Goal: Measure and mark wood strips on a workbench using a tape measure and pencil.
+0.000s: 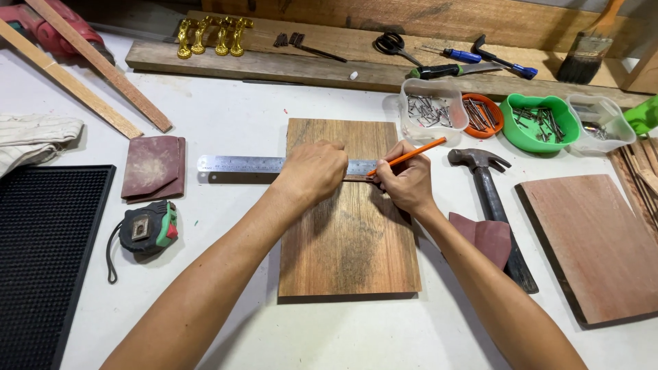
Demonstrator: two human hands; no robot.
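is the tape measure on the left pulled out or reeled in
Reeled in. The tape measure lies on the white table with no blade showing outside its case; only its dark wrist loop trails out.

A brown wooden board (349,226) lies flat at center, steel ruler (240,164) across its 12 o'clock end, orange pencil (410,154) tip touching there.

An orange pencil (409,155) crosses a silver ruler (240,164) on a brown streaky-grained board (349,233), beside a green bowl (538,127), black ribbed mat (41,253) and gold handles (212,34).
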